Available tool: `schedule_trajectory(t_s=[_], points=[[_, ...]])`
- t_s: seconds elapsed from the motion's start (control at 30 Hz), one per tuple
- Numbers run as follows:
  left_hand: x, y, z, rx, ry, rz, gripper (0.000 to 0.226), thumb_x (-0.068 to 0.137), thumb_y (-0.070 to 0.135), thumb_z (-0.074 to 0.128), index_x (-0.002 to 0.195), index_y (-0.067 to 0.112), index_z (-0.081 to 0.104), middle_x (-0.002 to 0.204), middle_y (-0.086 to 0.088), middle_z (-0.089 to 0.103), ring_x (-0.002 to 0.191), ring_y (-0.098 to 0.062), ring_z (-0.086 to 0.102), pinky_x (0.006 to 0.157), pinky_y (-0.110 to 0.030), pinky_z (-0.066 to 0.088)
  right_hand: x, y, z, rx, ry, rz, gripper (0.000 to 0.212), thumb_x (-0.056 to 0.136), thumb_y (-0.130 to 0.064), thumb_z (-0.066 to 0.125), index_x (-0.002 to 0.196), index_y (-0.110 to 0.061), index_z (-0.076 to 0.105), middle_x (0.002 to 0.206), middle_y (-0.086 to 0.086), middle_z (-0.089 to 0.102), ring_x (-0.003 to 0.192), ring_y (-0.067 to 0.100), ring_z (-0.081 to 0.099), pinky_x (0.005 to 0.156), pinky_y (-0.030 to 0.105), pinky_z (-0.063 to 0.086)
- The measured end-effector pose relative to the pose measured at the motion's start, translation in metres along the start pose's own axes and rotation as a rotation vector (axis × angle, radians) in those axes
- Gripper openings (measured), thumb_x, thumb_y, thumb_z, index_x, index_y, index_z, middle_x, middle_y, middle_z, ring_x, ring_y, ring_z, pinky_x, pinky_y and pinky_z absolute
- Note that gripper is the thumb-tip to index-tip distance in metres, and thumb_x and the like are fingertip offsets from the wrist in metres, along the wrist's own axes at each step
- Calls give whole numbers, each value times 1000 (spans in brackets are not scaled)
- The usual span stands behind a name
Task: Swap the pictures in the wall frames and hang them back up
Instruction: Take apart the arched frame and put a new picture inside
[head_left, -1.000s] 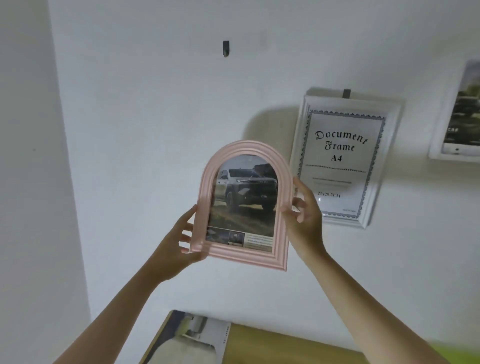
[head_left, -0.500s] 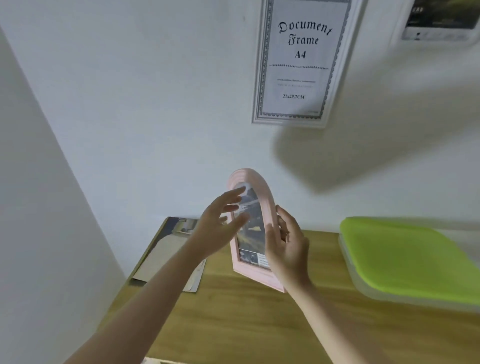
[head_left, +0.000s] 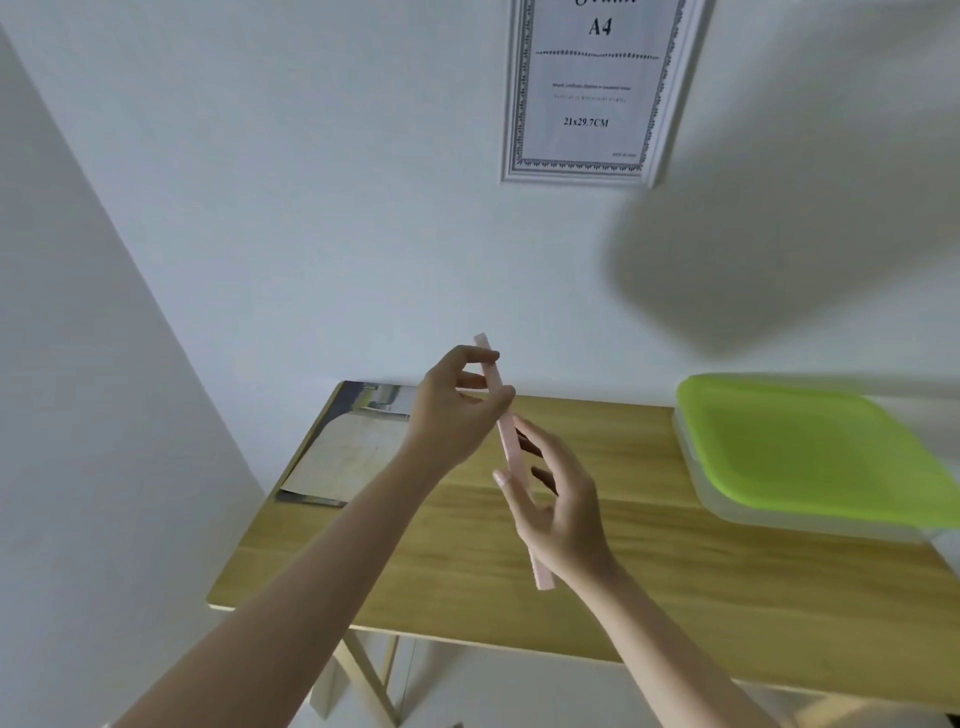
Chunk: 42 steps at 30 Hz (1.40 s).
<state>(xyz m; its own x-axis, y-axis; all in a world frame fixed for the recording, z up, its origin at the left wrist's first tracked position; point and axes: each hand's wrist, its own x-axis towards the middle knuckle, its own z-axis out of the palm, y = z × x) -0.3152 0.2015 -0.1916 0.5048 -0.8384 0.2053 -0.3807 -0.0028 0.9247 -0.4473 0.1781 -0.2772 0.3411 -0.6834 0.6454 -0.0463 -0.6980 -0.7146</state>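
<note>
I hold the pink arched frame edge-on over the wooden table, so only its thin pink side shows and its picture is hidden. My left hand pinches its upper part between thumb and fingers. My right hand grips its lower part, with the thumb on the near face. A white frame with a "Document Frame A4" sheet hangs on the wall above.
A loose stack of pictures and backing card lies at the table's far left corner. A box with a lime-green lid stands on the right. A side wall closes in on the left. Folding legs show under the table.
The frame came down from the wall to just above the table and turned from facing me to edge-on. My view dropped towards the table; both hands kept hold.
</note>
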Motion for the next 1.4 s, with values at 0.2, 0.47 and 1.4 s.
schedule_trajectory(t_s=[0.2,0.47,1.4], points=[[-3,-17,-11,94,63,24,14,87,23,58,98,29,63,79,6,68,63,-12,63,54,-19,48,-5,26,-18,-39,71,185,32,88,-24,62,120,-20,60,118,-13,61,111,3,57,96,24,46],[-3,-74,-6,-120,23,-136,26,89,5,52,89,27,67,83,-8,69,66,-30,57,62,-38,48,-35,85,-47,-57,-4,510,45,91,-20,58,135,-28,49,132,-9,50,118,1,49,103,36,45],[-82,-226,41,387,-615,-369,132,39,49,83,147,22,13,146,4,28,128,-24,30,109,-47,32,-99,155,-29,-414,-184,968,72,79,-30,73,142,-18,40,121,15,40,124,33,32,105,37,30]])
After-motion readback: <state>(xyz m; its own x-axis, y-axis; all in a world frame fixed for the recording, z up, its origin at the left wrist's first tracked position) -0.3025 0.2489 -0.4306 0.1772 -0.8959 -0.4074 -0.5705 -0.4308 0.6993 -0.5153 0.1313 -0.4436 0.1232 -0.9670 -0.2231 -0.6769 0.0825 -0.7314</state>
